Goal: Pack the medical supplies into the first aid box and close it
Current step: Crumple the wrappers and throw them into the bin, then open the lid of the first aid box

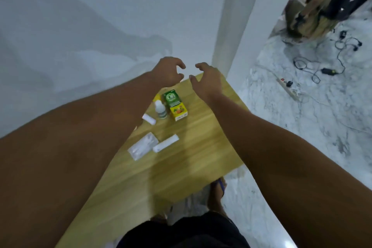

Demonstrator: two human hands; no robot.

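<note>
Both forearms reach toward 12 o'clock over the wooden table; left hand and right hand are empty with curled, spread fingers. Green box, white bottle and white packets lie below the hands at 6 o'clock

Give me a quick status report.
Left hand and right hand empty, fingers curled, above the wooden table. Green-and-yellow carton, white dropper bottle unpacked. No box visible.

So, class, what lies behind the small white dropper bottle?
A yellow item peeks out behind the dropper bottle; the left forearm covers most of it.
</note>
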